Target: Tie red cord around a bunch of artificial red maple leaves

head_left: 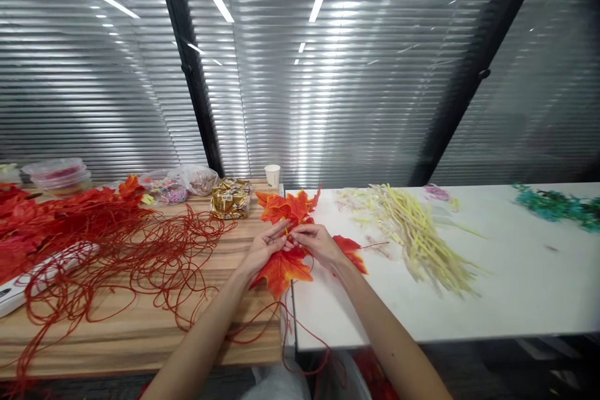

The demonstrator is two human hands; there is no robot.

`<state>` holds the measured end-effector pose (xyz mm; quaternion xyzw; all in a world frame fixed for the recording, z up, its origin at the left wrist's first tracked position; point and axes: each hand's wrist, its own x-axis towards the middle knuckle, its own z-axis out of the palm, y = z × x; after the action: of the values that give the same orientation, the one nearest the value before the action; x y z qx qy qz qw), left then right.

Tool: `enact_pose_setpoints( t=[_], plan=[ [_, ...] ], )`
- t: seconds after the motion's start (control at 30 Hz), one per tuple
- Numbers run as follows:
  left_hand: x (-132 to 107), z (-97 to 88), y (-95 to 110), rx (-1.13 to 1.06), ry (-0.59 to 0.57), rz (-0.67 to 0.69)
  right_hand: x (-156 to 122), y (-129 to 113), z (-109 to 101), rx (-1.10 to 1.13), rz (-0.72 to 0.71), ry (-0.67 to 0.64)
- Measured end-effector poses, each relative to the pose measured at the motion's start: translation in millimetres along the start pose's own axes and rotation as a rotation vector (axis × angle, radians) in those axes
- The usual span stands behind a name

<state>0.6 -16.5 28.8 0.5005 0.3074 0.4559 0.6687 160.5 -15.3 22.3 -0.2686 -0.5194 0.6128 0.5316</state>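
Observation:
My left hand (265, 249) and my right hand (316, 242) meet over the seam between two tables, fingertips pinched together on a cluster of orange-red artificial maple leaves (285, 207). One large leaf (281, 272) hangs below my left hand and another (350, 251) lies under my right wrist. A thin red cord (300, 325) trails from the leaves down past the table edge toward my lap.
A tangle of red cord (140, 250) and more red leaves (28, 219) cover the wooden table (140, 331). Plastic containers (59, 175), bags of beads (187, 182), a gold packet (229, 198) and a paper cup (272, 175) sit behind. Yellow stems (417, 234) and teal foliage (557, 206) lie on the white table (515, 287).

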Motion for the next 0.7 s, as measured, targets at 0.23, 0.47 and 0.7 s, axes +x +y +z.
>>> enact_pose_setpoints(
  t=[0.23, 0.47, 0.7],
  plan=[
    [1.9, -2.9, -5.9, -0.052, 0.024, 0.039, -2.3, -3.9, -2.1, 0.031, 0.037, -0.029],
    [1.0, -3.0, -7.0, -0.091, 0.009, 0.056, -2.1, -4.0, -1.8, 0.03, 0.025, -0.046],
    [0.8, -1.3, -7.1, -0.084, -0.02, 0.037, -1.1, -1.7, -1.1, 0.084, 0.01, -0.046]
  ],
)
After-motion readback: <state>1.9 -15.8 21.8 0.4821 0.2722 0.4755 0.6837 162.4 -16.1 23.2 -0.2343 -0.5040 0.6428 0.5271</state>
